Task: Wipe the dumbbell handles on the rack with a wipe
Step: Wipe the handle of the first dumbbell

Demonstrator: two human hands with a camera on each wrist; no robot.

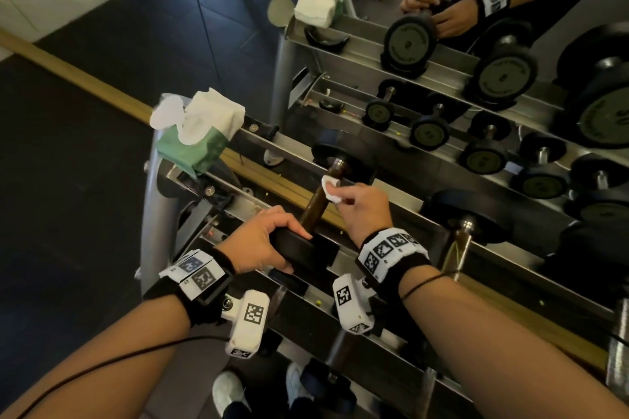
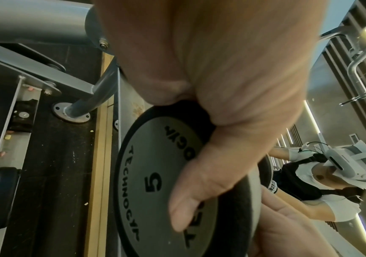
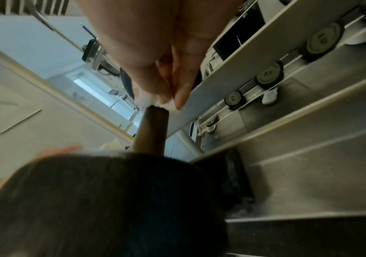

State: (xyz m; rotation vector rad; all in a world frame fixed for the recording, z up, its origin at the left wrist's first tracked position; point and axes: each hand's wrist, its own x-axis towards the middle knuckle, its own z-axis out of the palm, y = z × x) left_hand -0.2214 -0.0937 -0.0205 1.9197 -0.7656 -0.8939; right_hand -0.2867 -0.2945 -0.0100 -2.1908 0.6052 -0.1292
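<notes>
A black dumbbell lies on the top shelf of the steel rack, its dark handle pointing away from me. My left hand grips its near weight disc, marked 5, fingers over the rim and thumb across the face. My right hand pinches a small white wipe and holds it wrapped against the upper part of the handle. The wipe shows under my fingertips. The far disc sits beyond.
A green tissue box with white sheets pulled up stands on the rack's left end. Another dumbbell lies to the right on the same shelf. A mirror behind repeats the rack and several dumbbells. Dark rubber floor spreads left.
</notes>
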